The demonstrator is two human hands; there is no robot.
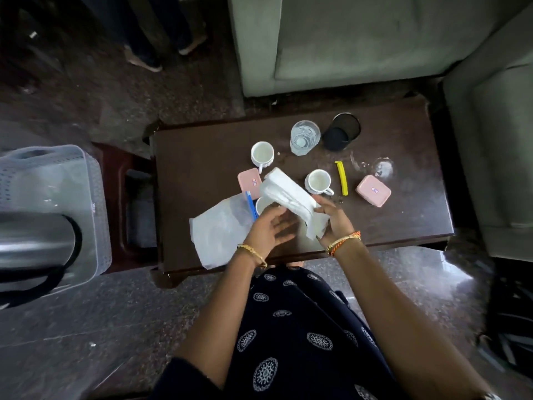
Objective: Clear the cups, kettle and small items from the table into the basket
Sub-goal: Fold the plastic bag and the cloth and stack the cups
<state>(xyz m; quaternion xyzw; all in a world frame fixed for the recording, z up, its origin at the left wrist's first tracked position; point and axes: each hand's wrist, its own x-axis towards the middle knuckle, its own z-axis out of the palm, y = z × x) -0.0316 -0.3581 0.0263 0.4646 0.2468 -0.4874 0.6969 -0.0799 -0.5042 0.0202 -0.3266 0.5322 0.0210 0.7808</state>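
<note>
On the dark wooden table (202, 157) my right hand (331, 219) grips a folded white tissue stack (285, 194), while my left hand (269, 229) hovers open just below it. Two white cups (262, 153) (317, 181) stand upright; a third cup (262, 204) is half hidden under the tissue. Two pink boxes (248, 181) (373, 191), a yellow clip (341, 177), a blue clip (251, 204), a glass of water (304, 137) and a black mesh holder (343, 131) lie around. The steel kettle (34, 243) sits in the translucent basket (86, 168) at the left.
A clear plastic bag (219, 232) lies at the table's front edge. A grey sofa (360, 39) stands behind the table and another seat (496, 140) at the right. A person's feet (144, 60) are on the floor at the far left.
</note>
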